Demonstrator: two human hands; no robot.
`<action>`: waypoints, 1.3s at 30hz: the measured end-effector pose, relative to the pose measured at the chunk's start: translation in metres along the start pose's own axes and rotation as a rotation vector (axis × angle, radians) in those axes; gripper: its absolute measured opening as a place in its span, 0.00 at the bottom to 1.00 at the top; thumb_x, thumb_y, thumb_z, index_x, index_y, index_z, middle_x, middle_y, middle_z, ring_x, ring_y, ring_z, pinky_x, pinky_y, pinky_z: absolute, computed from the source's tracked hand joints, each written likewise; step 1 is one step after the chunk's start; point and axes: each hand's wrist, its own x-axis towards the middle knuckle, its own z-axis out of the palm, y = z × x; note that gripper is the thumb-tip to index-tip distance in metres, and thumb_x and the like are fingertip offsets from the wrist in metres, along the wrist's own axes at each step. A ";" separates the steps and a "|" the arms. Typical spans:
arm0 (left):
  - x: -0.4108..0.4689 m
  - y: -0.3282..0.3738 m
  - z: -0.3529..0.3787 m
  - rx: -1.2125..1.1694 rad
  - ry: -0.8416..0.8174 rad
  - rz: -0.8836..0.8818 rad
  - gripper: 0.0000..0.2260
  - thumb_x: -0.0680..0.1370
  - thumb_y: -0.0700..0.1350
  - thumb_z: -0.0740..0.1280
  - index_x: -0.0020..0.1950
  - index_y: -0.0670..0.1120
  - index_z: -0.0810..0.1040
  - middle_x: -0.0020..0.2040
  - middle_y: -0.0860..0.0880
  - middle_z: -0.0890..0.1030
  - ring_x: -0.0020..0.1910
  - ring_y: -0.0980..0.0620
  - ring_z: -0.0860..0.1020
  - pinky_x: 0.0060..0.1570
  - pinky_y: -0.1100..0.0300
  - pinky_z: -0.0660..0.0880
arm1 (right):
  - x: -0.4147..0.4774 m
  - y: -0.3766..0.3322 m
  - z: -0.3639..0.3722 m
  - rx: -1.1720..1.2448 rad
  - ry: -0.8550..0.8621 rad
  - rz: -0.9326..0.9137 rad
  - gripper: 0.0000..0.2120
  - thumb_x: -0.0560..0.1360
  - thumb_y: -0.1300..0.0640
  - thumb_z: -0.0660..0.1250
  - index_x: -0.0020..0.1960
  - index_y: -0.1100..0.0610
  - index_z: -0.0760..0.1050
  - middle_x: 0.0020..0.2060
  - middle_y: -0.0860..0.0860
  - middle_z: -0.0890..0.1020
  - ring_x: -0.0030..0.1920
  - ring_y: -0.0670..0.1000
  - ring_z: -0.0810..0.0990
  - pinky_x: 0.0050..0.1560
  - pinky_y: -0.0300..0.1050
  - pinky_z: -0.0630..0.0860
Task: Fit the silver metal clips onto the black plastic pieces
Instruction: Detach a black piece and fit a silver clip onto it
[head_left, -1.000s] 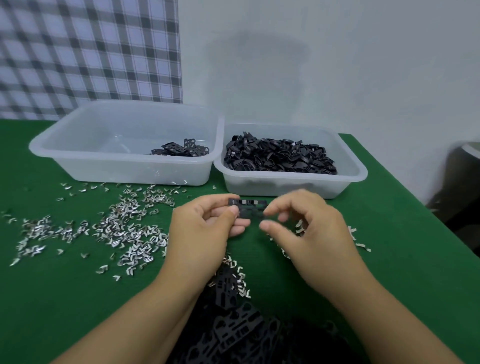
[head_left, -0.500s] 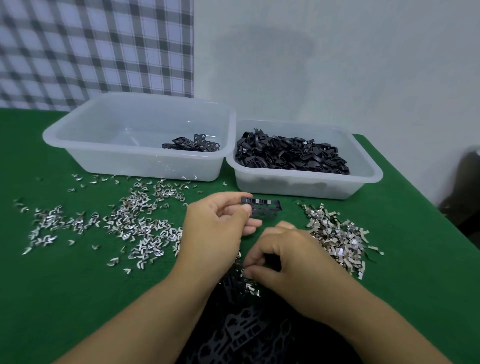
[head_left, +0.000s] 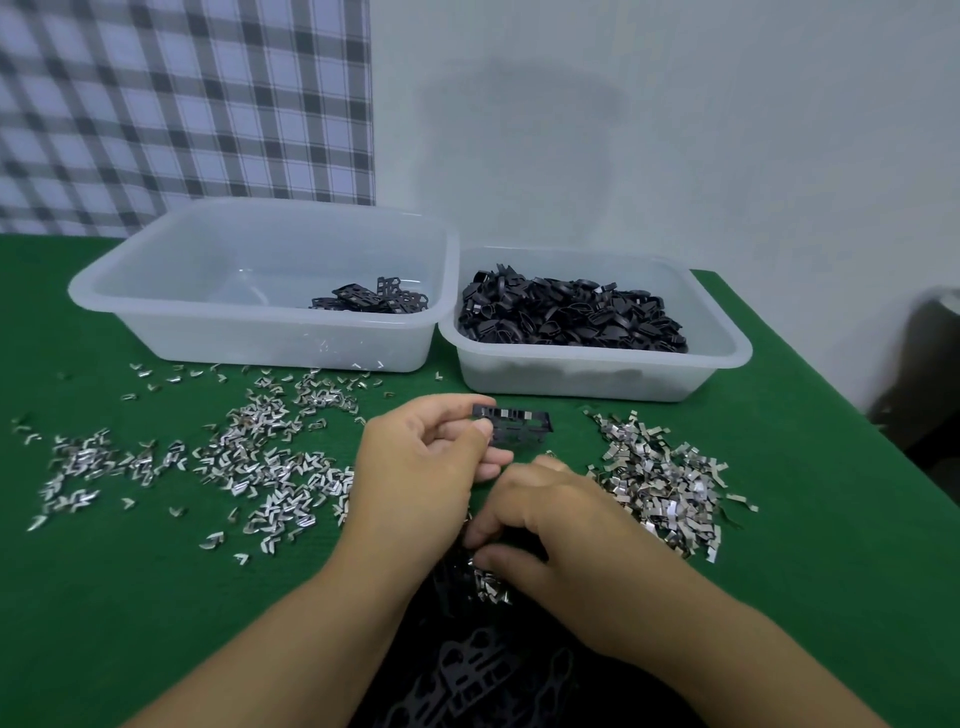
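Head view, and the left hand (head_left: 426, 457) is up at centre frame, thumb and fingers pinching a black piece (head_left: 519, 423) by its left end, the piece held level above the table (head_left: 104, 597) with a row of silver clips showing along its top edge. Just below and right of it the right hand (head_left: 550, 525) is down low, fingers curled, thumb and forefinger tips in a small cluster (head_left: 491, 582) of clips that sits on the dark pile (head_left: 483, 670) of pieces at bottom centre; whether it has one pinched, I cannot tell. Loose clips everywhere: a wide scatter (head_left: 270, 467) across the left of the green cloth, a tighter heap (head_left: 660, 483) at right, just beside the right hand. Behind, two pale tubs side by side, rims touching: the left tub (head_left: 260, 343) with only a few black parts (head_left: 374, 301) in its right corner, the right tub (head_left: 597, 374) filled with black loops (head_left: 571, 317). Checked fabric (head_left: 182, 104) upper left, plain wall beyond
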 end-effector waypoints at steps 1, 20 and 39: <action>0.000 0.000 0.000 0.001 0.001 0.002 0.10 0.75 0.32 0.66 0.45 0.46 0.82 0.30 0.47 0.83 0.32 0.54 0.83 0.32 0.68 0.77 | 0.000 0.000 -0.001 0.001 -0.008 -0.009 0.04 0.72 0.54 0.69 0.47 0.50 0.80 0.46 0.45 0.78 0.49 0.45 0.67 0.53 0.34 0.63; 0.000 -0.001 -0.003 -0.043 -0.028 -0.029 0.08 0.74 0.34 0.68 0.46 0.46 0.83 0.32 0.46 0.84 0.31 0.54 0.83 0.33 0.67 0.78 | -0.008 0.010 -0.011 0.360 0.405 0.080 0.13 0.70 0.62 0.72 0.44 0.43 0.82 0.41 0.39 0.83 0.42 0.41 0.81 0.46 0.36 0.76; -0.004 0.001 -0.001 -0.008 -0.140 -0.020 0.05 0.73 0.34 0.70 0.42 0.44 0.81 0.34 0.45 0.85 0.35 0.51 0.85 0.33 0.67 0.78 | -0.001 0.019 -0.010 0.121 0.775 0.007 0.06 0.66 0.64 0.74 0.42 0.54 0.83 0.37 0.42 0.83 0.40 0.39 0.80 0.44 0.28 0.73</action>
